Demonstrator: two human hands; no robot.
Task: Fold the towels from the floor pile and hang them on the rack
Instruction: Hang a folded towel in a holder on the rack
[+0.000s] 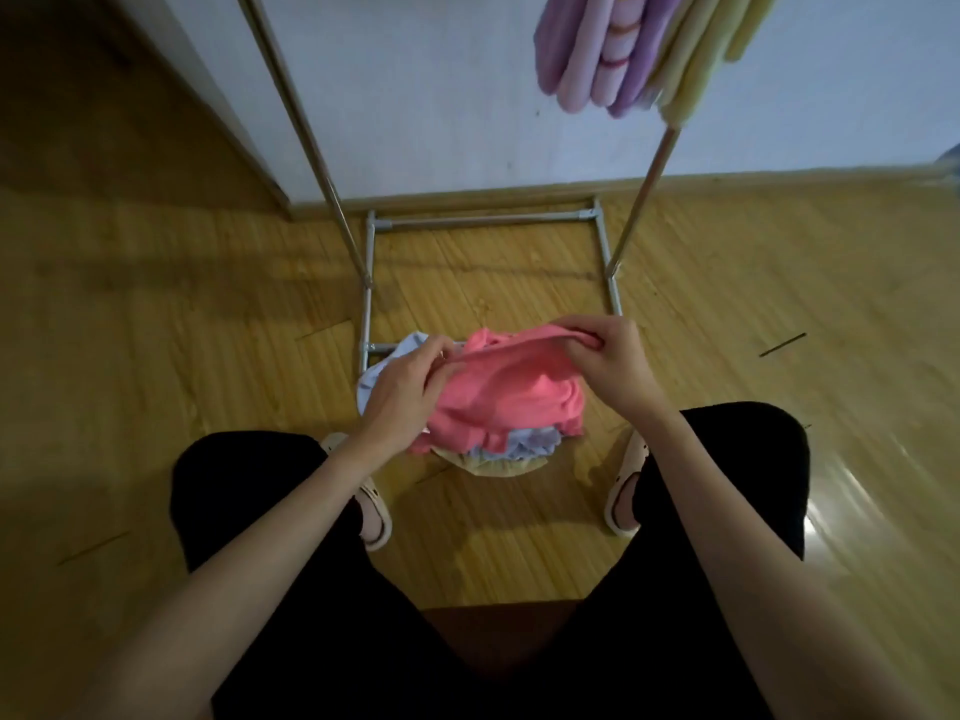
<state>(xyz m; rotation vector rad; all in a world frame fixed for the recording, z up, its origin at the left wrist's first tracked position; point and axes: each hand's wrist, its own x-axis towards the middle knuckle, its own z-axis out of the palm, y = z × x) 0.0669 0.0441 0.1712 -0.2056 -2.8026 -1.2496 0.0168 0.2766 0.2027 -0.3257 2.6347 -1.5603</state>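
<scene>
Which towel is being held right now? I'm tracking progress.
The pink towel, pinched along its top edge by both hands; the blue and yellow ones lie beneath.

A: Where are my hands?

B: Both arms reach forward and down from the near edge, bare to the elbow. Your left hand [402, 394] sits a little nearer, back of the hand up, thumb and fingers pinching the towel [511, 392] edge.

A: And my right?

B: The right hand [610, 356] is slightly farther, fingers curled over, gripping the same edge at its right end. The wrists are level and well apart; my knees spread either side below them.
</scene>
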